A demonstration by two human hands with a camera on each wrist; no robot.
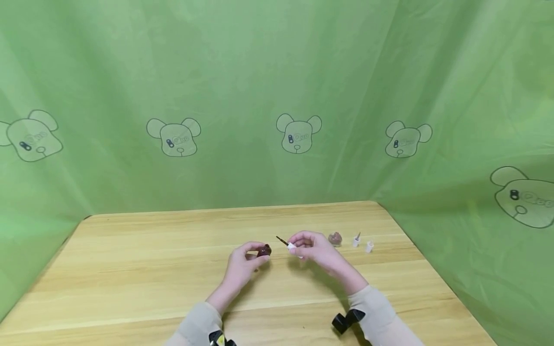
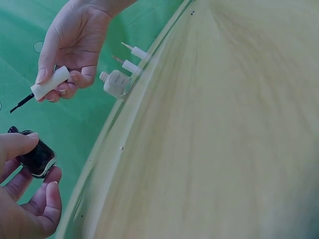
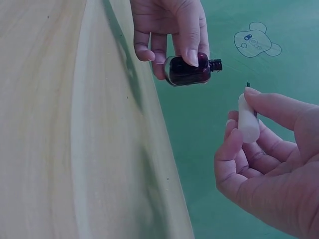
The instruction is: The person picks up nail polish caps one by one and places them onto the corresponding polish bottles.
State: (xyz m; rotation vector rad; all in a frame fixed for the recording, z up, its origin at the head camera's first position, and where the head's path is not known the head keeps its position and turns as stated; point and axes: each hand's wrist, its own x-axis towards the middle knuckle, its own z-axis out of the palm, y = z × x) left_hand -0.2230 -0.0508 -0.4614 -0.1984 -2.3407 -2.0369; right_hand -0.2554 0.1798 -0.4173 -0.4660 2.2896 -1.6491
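Left hand (image 1: 240, 265), grip around one dark nail-polish bottle (image 3: 184, 75) above the tabletop (image 1: 130, 274); right hand (image 1: 319, 251), grip pinching one white brush cap (image 2: 51, 84); farther right, one paler bottle (image 2: 117, 83) and two upright brush caps (image 1: 356, 242)

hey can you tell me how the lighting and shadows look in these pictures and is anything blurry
Head view: bright, with soft shadows on the table by the left hand and right hand; left wrist view: duller, the table's grain soft and smeared; right wrist view: dim and cool-toned, dark shadow streaks on the table, the dark bottle fairly sharp.
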